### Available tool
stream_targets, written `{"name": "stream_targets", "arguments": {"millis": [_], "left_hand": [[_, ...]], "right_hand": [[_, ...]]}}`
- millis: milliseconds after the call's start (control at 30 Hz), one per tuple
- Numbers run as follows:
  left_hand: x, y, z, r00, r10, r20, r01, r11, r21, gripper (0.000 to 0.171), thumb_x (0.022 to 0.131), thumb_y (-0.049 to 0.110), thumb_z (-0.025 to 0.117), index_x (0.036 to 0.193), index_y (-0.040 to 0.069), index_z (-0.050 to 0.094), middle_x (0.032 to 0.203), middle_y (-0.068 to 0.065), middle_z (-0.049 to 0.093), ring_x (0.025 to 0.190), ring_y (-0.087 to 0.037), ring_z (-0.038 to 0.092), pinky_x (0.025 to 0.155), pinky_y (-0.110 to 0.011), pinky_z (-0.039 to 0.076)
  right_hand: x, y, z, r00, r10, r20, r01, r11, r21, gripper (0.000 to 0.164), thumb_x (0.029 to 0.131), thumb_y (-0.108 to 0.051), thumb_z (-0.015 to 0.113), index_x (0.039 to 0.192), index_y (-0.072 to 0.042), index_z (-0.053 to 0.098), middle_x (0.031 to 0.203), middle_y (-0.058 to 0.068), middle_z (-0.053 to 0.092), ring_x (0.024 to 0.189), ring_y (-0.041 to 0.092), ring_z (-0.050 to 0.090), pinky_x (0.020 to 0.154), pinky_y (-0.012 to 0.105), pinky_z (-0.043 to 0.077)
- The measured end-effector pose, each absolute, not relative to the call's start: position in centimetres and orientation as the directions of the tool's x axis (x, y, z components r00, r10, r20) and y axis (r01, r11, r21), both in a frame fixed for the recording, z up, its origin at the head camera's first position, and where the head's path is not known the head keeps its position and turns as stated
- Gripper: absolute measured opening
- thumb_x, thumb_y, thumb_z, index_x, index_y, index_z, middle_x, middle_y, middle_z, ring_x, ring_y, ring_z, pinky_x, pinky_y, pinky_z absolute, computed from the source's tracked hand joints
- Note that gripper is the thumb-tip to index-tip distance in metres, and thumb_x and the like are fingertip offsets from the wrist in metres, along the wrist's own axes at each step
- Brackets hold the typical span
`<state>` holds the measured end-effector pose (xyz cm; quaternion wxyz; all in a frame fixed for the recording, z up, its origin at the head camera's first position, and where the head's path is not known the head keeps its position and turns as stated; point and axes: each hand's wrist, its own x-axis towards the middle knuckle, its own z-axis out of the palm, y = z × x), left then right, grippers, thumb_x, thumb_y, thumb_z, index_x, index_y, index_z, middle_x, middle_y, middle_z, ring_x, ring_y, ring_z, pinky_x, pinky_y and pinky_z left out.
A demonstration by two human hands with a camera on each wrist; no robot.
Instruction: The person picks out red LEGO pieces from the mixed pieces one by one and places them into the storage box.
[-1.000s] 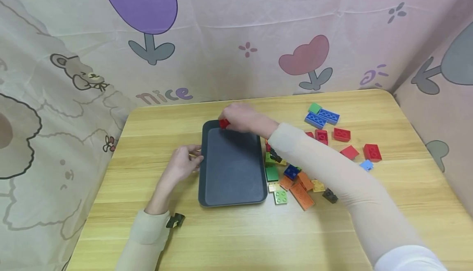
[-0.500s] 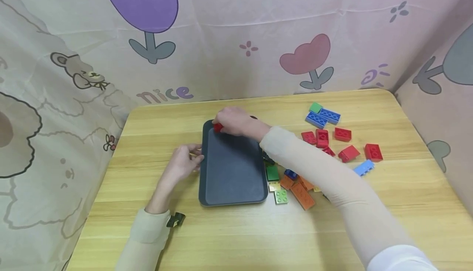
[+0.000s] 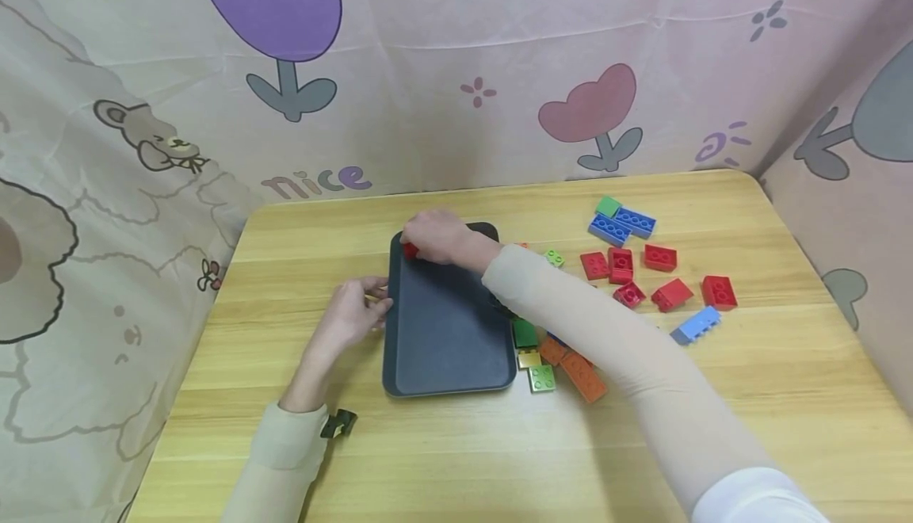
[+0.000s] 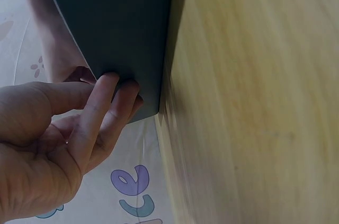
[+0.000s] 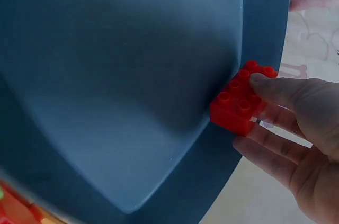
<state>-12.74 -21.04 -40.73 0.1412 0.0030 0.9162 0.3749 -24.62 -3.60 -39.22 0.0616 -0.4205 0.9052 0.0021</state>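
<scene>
The right hand (image 3: 437,235) pinches a red brick (image 5: 231,108) at the far left corner of the tray (image 3: 449,341). The left hand (image 3: 353,311), fingers loosely spread, touches the tray's left side; loose bricks (image 3: 583,378) lie right of the tray.

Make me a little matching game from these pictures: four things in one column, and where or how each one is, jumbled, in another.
Things:
1. left hand
2. right hand
3. tray
4. light-blue brick

Places and states:
A. dark blue-grey, flat on the wooden table
B. holding a red brick at a corner
C. lying well to the right, near several red bricks
D. fingers touching a side wall, no brick held

Pairs: 1-D, 2-B, 3-A, 4-C
</scene>
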Motion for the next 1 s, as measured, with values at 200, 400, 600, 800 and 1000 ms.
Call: {"name": "stream_targets", "arguments": {"millis": [200, 400, 600, 800, 1000], "left_hand": [[-12.7, -21.0, -40.8, -0.962, 0.113, -0.249, -0.094, 0.717, 0.69, 0.041, 0.092, 0.003, 0.061, 0.132, -0.002, 0.055, 0.11, -0.021, 0.068, 0.074, -0.017, 0.069, 0.064, -0.032, 0.062], [-12.6, -21.0, -40.8, -0.962, 0.11, -0.248, -0.097, 0.715, 0.692, 0.04, 0.092, 0.003, 0.062, 0.131, -0.003, 0.056, 0.111, -0.022, 0.067, 0.075, -0.017, 0.069, 0.064, -0.033, 0.062], [-12.6, -21.0, -40.7, -0.961, 0.11, -0.254, -0.102, 0.712, 0.695, 0.041, 0.092, 0.003, 0.061, 0.132, -0.003, 0.055, 0.11, -0.021, 0.067, 0.074, -0.017, 0.068, 0.065, -0.033, 0.062], [-12.6, -21.0, -40.6, -0.957, 0.112, -0.268, -0.112, 0.708, 0.697, 0.041, 0.093, 0.003, 0.061, 0.133, -0.002, 0.055, 0.111, -0.021, 0.067, 0.075, -0.017, 0.068, 0.066, -0.034, 0.063], [-12.6, -21.1, -40.6, -0.958, 0.12, -0.261, -0.102, 0.708, 0.699, 0.041, 0.093, 0.003, 0.061, 0.133, -0.002, 0.055, 0.111, -0.021, 0.067, 0.076, -0.017, 0.068, 0.065, -0.033, 0.062]], "right_hand": [[-24.6, -3.9, -39.3, -0.637, -0.76, -0.124, -0.763, 0.645, -0.036, 0.012, 0.091, -0.018, 0.066, 0.103, -0.018, 0.071, 0.102, 0.001, 0.069, 0.093, 0.019, 0.061, 0.082, 0.036, 0.055], [-24.5, -4.2, -39.3, -0.644, -0.753, -0.134, -0.756, 0.654, -0.043, 0.012, 0.09, -0.013, 0.065, 0.1, -0.016, 0.071, 0.102, 0.002, 0.069, 0.091, 0.019, 0.06, 0.081, 0.035, 0.055], [-24.4, -4.5, -39.3, -0.644, -0.752, -0.14, -0.753, 0.655, -0.052, 0.013, 0.091, -0.01, 0.063, 0.098, -0.016, 0.071, 0.099, 0.002, 0.069, 0.088, 0.019, 0.059, 0.08, 0.034, 0.055], [-24.6, -4.7, -39.5, -0.648, -0.75, -0.132, -0.752, 0.657, -0.047, 0.014, 0.092, -0.011, 0.062, 0.101, -0.016, 0.071, 0.101, 0.003, 0.068, 0.09, 0.019, 0.059, 0.083, 0.034, 0.055], [-24.7, -4.8, -39.7, -0.652, -0.747, -0.126, -0.75, 0.661, -0.034, 0.013, 0.092, -0.01, 0.061, 0.1, -0.016, 0.069, 0.101, 0.003, 0.068, 0.088, 0.019, 0.059, 0.082, 0.034, 0.056]]}}
